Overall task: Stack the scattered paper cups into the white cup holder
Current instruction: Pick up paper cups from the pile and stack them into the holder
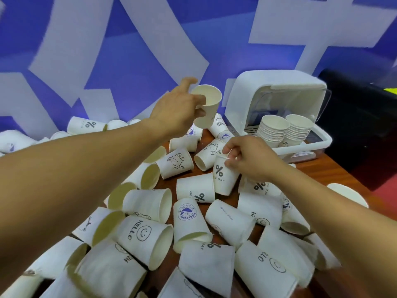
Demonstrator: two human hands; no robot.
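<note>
Many white paper cups (148,235) lie scattered on their sides over the wooden table (326,171). My left hand (178,110) holds one plain cup (207,106) upright in the air, above the pile and left of the holder. My right hand (249,158) pinches the rim of a cup (223,179) printed with "%", which stands upright among the others. The white cup holder (277,93) stands at the back right with its lid raised. Two stacks of nested cups (283,131) sit inside it.
A blue wall with white shapes (129,39) rises right behind the table. More cups (86,125) lie along the back left. A black object (365,117) stands right of the holder. One cup (348,194) sits by the table's right edge.
</note>
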